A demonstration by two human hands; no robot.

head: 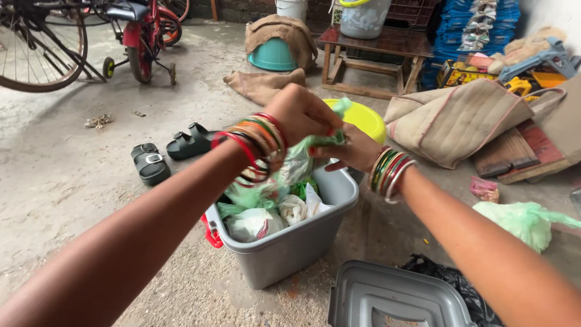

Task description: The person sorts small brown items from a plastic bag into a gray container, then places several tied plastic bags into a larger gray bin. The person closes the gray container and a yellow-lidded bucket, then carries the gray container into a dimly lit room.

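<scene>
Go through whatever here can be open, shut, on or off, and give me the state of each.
Grey bin: open, filled with tied bags.
Grey lid: off, lying on the floor.
Green plastic bag: held above the bin.
Left hand: gripping the bag's top.
Right hand: gripping the bag's top.
Black sandals: off, lying apart.

The floor (72, 175) is grey concrete, rough and a bit dirty. A grey bin (290, 242) full of bags stands on it in the middle. A grey lid (393, 297) lies near the bin, next to a black bag (445, 278). A green bag (523, 221) lies on the right. Two black sandals (169, 151) lie on the left. A small wooden table (378, 51) stands at the back. A brown sack (263, 85) lies flat near it. A little red bike (145, 36) stands far back.
</scene>
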